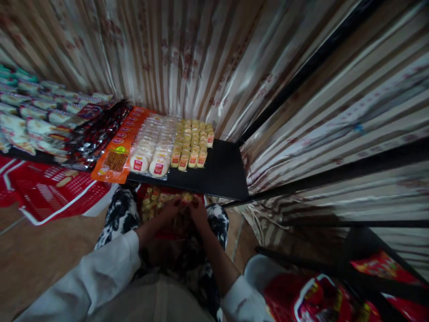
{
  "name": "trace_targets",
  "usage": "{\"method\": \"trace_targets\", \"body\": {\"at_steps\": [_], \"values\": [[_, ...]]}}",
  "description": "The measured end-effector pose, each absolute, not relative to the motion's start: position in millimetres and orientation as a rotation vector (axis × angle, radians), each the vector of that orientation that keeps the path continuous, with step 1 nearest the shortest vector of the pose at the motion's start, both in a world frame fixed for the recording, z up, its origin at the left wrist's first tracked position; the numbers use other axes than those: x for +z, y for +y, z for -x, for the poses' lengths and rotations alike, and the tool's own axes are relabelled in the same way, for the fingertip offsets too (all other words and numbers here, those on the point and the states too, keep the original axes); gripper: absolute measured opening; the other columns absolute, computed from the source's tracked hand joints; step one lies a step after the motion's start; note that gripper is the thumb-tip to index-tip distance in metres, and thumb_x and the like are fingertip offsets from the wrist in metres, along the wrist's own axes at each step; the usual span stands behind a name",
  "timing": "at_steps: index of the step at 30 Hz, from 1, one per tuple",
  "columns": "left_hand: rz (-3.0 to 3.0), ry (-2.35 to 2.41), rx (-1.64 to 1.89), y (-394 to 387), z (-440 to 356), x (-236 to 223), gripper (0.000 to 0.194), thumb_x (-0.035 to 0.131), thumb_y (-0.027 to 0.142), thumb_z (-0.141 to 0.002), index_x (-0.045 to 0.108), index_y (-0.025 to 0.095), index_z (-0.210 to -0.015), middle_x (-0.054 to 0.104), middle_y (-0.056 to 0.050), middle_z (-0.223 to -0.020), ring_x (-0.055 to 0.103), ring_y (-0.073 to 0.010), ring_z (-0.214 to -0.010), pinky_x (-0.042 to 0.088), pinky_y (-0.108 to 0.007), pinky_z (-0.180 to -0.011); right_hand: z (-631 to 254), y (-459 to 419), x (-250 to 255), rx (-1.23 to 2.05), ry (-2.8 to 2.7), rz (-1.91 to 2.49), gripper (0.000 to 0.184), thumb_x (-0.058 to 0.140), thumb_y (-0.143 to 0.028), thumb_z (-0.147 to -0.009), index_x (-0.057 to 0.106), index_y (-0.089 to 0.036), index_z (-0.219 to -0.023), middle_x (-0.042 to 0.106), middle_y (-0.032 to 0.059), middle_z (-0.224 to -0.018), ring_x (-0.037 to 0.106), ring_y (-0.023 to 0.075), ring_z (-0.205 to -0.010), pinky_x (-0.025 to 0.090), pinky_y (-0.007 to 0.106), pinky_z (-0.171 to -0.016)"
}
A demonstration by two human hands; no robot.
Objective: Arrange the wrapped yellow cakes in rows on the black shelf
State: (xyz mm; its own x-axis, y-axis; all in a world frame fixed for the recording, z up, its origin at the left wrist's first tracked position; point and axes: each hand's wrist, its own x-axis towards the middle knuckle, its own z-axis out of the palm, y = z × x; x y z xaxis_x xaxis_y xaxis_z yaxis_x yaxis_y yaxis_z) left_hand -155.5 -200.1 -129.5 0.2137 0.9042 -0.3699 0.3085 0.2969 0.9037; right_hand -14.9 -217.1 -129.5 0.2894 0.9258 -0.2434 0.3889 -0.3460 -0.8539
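My left hand [170,210] and my right hand [197,210] meet low in the middle, just below the front edge of a black shelf [221,172]. Both have their fingers curled around small yellow wrapped snacks [186,197] taken from a red pack [150,201] lying on my lap. What each hand grips on its own is hard to make out in the dim light. On the shelf, rows of small yellow-and-red packets [192,145] lie beside rows of round white packets [152,150].
An orange snack pack [119,150], dark wrapped packs [97,134] and pale packets [30,120] fill the shelf's left side. Red bags lie on the floor at left [50,192] and at lower right [318,299]. A striped curtain [187,58] hangs behind.
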Motion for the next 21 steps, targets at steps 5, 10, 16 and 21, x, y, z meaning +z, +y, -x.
{"method": "trace_targets", "body": {"at_steps": [5,10,16,21], "values": [[-1.169,1.289,0.715,-207.4,151.3,-100.4,0.025,0.052,0.016,-0.076,0.062,0.013,-0.098,0.068,-0.007,-0.101,0.063,-0.0164,-0.09,0.05,-0.026,-0.082,17.1,-226.5,-101.9,1.096,-1.107,1.767,0.041,0.054,-0.029,-0.07,0.059,-0.017,-0.109,0.07,0.0052,-0.086,0.066,0.0215,-0.079,0.053,0.034,-0.075],[-1.09,1.19,0.828,-206.2,133.8,-72.6,0.023,0.055,0.016,-0.076,0.061,0.014,-0.098,0.07,-0.008,-0.099,0.065,-0.0172,-0.089,0.05,-0.029,-0.084,17.5,-230.6,-83.9,1.101,-1.081,1.561,0.032,0.053,-0.03,-0.071,0.06,-0.02,-0.101,0.071,0.0048,-0.086,0.067,0.02,-0.076,0.054,0.033,-0.071],[-1.153,1.233,0.831,-189.2,101.6,-44.0,0.029,0.05,0.013,-0.08,0.057,0.014,-0.108,0.068,-0.009,-0.105,0.065,-0.0156,-0.091,0.05,-0.027,-0.083,-9.4,-215.3,-60.6,0.972,-1.089,1.519,0.035,0.054,-0.032,-0.072,0.058,-0.02,-0.105,0.07,0.0057,-0.088,0.067,0.0192,-0.079,0.054,0.033,-0.074],[-1.46,1.542,0.788,-178.4,72.6,-13.1,0.037,0.049,0.016,-0.081,0.055,0.011,-0.117,0.059,-0.013,-0.117,0.061,-0.0185,-0.098,0.045,-0.031,-0.094,-47.3,-182.9,-52.9,0.874,-1.047,1.541,0.04,0.055,-0.035,-0.071,0.058,-0.016,-0.106,0.069,0.0076,-0.088,0.066,0.0193,-0.078,0.054,0.033,-0.074]]}}
